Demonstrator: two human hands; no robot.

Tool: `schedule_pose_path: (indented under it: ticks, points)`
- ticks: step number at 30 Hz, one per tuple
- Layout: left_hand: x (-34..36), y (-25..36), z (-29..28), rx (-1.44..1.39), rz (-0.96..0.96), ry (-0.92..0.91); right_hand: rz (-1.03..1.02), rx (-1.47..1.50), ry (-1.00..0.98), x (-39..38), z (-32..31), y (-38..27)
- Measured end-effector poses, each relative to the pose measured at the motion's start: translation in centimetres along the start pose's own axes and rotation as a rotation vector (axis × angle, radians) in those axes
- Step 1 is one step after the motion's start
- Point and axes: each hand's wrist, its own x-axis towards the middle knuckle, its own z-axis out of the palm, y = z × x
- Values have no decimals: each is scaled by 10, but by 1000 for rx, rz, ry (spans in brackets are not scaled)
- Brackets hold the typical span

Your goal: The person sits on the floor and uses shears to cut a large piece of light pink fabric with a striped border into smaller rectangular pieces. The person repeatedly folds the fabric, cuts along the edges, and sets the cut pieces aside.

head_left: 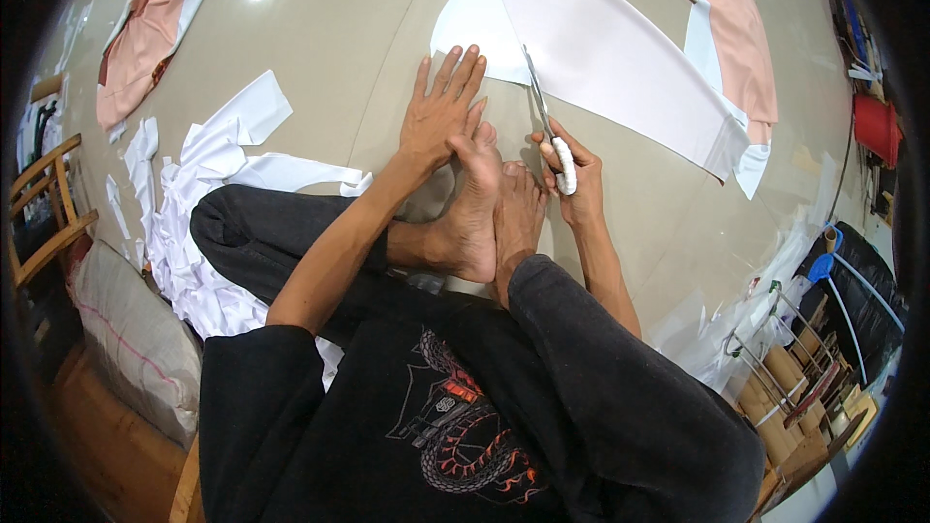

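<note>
I sit on the floor with my bare feet [489,213] together in front of me. My right hand [572,174] grips a pair of scissors [544,116] by white-wrapped handles, blades pointing away into the edge of a large white fabric sheet [601,48]. My left hand [441,111] lies flat, fingers spread, on the floor just left of the blades, its fingertips touching the near corner of that white fabric.
A heap of white fabric scraps [194,213] lies to my left. Pink and white cloth pieces [145,29] lie far left, and another pink piece [741,48] far right. A wooden chair [44,203] and a sack [136,339] stand at left; cardboard tubes [785,397] and a red bucket [877,126] at right.
</note>
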Motion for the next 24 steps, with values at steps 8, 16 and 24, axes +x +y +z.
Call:
schedule_pose_path:
  ticks: [8,16,24]
  points:
    - [0,-1,2,-15,-1,19,-9,-65,-27,6,-5,-4]
    - [0,0,1,-6,3,33,14,-19,-51,18,-1,-20]
    - [1,-1,1,-18,0,2,-1,-100,-45,25,-4,-21]
